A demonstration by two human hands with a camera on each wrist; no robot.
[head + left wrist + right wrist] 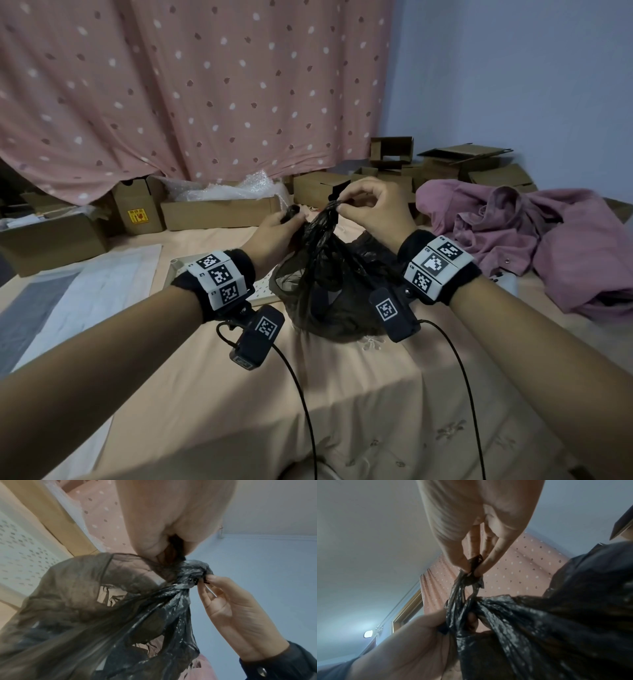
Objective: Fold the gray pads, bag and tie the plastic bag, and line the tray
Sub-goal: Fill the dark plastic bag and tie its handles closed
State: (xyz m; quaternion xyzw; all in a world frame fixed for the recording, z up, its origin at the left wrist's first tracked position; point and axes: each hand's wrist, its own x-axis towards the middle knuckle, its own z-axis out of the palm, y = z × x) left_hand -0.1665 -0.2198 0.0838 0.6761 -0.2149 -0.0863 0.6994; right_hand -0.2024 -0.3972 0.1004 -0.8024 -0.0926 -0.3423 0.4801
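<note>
Both hands are clamped on the gathered mouth of the plastic bag (329,291): the left hand (274,236) grips one twisted tail in its curled fingers, and the right hand (370,209) pinches the other tail between thumb and fingertips (479,569), pulled up and away from the knot (188,585). The wrist views show the two tails crossed and drawn into a twist, with a small loop open under the right hand's pinch, so the knot looks only partly cinched.

The bed (342,411), covered in a peach sheet, carries everything. The bag sits on it in the middle, directly in front of the person, bulging and dark; something fills it, though the film is too murky to say what. A white perforated tray (260,291) lies flat behind the bag, partly hidden by it and by the left wrist, and appears bare. To the left a pale pad (85,291) with a gray centre lies unfolded on the bed.

Judging from this, the bagging seems done and the tying is under way, perhaps on a second throw. Left to do: snug the knot and line the tray. Whether that flat pad is the liner or one waiting to be folded, I cannot tell.
</note>
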